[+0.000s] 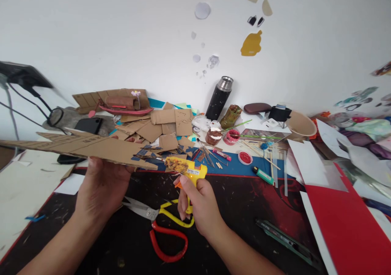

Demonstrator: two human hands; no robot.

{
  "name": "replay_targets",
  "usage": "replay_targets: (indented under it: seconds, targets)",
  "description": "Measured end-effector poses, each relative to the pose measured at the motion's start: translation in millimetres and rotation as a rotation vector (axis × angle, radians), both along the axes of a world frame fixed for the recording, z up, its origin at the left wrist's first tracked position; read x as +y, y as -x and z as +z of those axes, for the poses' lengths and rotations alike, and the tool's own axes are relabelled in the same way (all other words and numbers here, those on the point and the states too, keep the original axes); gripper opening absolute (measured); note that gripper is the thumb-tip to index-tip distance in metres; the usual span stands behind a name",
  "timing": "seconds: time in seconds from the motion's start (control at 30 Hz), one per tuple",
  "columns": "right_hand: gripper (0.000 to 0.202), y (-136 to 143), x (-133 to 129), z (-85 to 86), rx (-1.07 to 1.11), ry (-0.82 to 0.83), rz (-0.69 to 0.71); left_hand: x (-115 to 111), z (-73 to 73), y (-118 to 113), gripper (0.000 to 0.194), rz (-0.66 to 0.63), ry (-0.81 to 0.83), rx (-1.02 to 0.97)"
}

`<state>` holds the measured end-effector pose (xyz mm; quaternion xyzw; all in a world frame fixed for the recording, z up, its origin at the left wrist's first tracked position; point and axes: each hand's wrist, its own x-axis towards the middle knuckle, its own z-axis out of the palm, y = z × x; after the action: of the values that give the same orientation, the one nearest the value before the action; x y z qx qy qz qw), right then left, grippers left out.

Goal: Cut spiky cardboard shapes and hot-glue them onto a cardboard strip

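Observation:
My left hand [102,185] grips a long, flat piece of cardboard [88,148] from below, holding it nearly level above the desk. In my right hand [200,199] is a yellow hot glue gun [191,169] with an orange trigger and a stained barrel. Its nozzle points left and meets or nearly meets the cardboard's right end; whether they touch I cannot tell. Beneath my hands lie scissors [149,213] with one yellow and one red handle, blades toward the left.
Cardboard scraps [152,130] and a model boat [125,106] lie at the back. A black thermos [218,100] stands near open paint jars [214,136]. To the right are a green glue stick or marker [264,175], a utility knife [285,242] and red card [332,218].

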<state>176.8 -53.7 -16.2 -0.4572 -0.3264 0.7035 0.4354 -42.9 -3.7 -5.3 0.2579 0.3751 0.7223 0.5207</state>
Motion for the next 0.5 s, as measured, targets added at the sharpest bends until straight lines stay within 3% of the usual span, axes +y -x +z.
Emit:
replay_targets:
  seconds: [0.3,0.5]
  targets:
    - [0.082,0.5,-1.5,0.0,-0.016,0.005,0.014,1.0,1.6,-3.0,0.075,0.031,0.007,-0.04]
    - [0.083,0.1,-1.4,1.8,-0.007,0.004,-0.004,1.5,4.6,-2.8,0.065,0.012,0.017,0.008]
